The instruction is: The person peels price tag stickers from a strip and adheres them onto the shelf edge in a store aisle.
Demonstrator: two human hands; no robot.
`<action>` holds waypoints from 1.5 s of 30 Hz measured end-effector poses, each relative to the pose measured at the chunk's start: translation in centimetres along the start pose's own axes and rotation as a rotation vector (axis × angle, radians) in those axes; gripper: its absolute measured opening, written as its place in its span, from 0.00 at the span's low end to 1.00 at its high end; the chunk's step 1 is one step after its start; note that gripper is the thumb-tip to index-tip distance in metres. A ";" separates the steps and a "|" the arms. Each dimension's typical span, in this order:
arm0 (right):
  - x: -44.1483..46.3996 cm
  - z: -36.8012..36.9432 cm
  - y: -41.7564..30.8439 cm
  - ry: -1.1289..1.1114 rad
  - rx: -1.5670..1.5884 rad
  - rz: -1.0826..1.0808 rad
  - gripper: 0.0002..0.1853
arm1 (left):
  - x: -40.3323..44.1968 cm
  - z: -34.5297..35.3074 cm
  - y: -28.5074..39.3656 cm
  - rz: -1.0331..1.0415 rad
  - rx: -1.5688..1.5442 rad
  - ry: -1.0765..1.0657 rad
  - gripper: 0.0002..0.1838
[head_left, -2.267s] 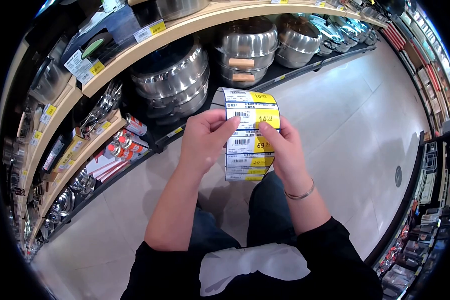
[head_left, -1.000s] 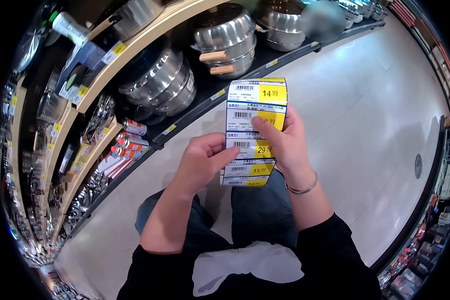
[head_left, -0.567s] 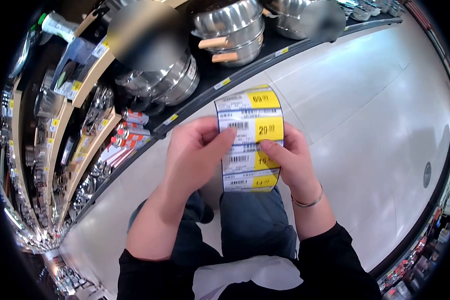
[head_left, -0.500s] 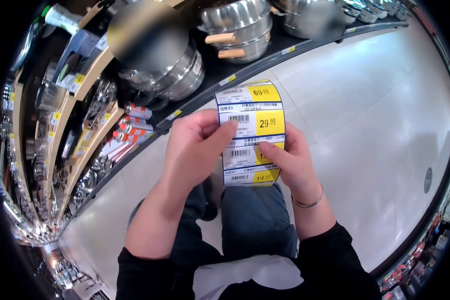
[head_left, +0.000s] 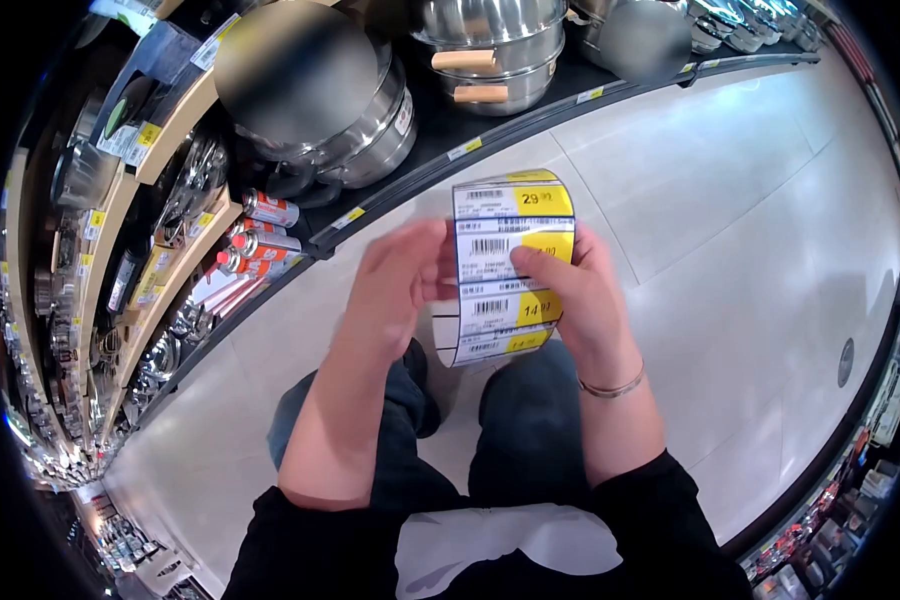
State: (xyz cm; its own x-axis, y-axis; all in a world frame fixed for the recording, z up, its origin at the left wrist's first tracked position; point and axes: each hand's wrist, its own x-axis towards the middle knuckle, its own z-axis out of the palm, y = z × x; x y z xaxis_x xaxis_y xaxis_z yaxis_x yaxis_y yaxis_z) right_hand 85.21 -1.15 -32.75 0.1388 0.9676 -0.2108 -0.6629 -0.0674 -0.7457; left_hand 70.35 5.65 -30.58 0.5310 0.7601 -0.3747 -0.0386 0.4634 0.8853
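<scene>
A curled roll of white and yellow price labels (head_left: 495, 305) hangs upright in front of my body, its printed side facing me. My right hand (head_left: 575, 285) grips its right edge, thumb on the front and fingers behind. At the left edge is my left hand (head_left: 400, 280), blurred by motion, its fingertips close to or behind the strip; whether they touch it cannot be made out. The labels show prices and barcodes, one price partly covered by my right thumb.
Stainless steamer pots (head_left: 495, 50) with wooden handles stand on a low black shelf (head_left: 440, 160) ahead. Gas cans (head_left: 260, 245) and kitchenware fill wooden-edged shelves (head_left: 185, 250) on the left. More goods line the right side. Pale floor tiles (head_left: 730, 250) lie between.
The label strip has moved up through my hands, so the 29.90 label is now near the top. My left thumb has come off its front. The view has shifted slightly.
</scene>
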 end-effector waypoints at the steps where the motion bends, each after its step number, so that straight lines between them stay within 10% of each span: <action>1: 0.5 0.2 0.1 0.065 -0.010 -0.044 0.13 | 0.1 -0.6 -0.4 -0.081 0.018 -0.063 0.14; 19: 1.3 -1.5 -1.4 0.243 -0.125 -0.224 0.11 | 1.3 2.5 -1.8 -0.012 0.183 -0.105 0.11; 38: -1.3 -0.8 -1.6 -0.046 -0.386 -0.085 0.15 | 1.3 3.4 -0.5 0.330 0.251 0.050 0.11; 45: -1.4 -1.7 -1.9 0.080 -0.137 -0.125 0.14 | 0.8 4.2 -0.6 0.028 0.052 0.007 0.12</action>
State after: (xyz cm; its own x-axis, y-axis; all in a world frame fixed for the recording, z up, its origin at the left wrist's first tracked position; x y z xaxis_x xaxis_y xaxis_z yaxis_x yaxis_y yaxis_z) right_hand 87.53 -2.83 -32.05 0.2752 0.9486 -0.1561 -0.5313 0.0148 -0.8470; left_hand 74.33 4.13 -30.24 0.5242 0.7757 -0.3514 -0.0091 0.4177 0.9086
